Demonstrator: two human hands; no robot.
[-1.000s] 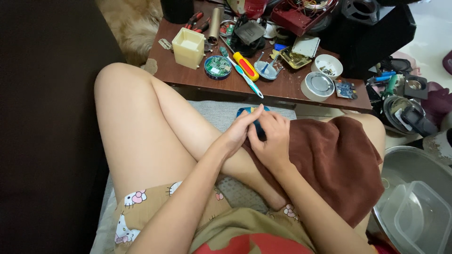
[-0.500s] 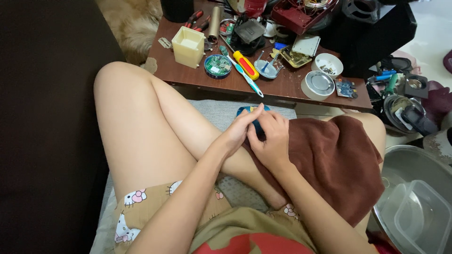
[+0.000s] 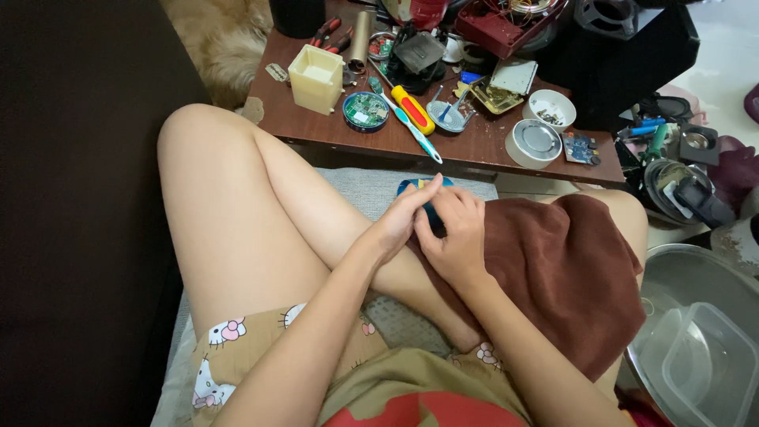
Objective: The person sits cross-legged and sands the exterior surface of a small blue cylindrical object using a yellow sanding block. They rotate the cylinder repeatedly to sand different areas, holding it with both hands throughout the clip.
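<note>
Both hands unmoved, left hand (image 3: 399, 225), right hand (image 3: 452, 237), each grip closed on small blue object (image 3: 427, 207)

One head-worn view only, looking steeply down over the person's lap, near to both hands. It faces forward toward the low wooden table (image 3: 490, 146) at the far edge, bins at right.

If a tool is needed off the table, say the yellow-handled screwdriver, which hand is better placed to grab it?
Probably the left hand: only its fingertips rest on the small blue object, while the right hand wraps around it over the brown cloth. The yellow-handled screwdriver lies ahead.
</note>
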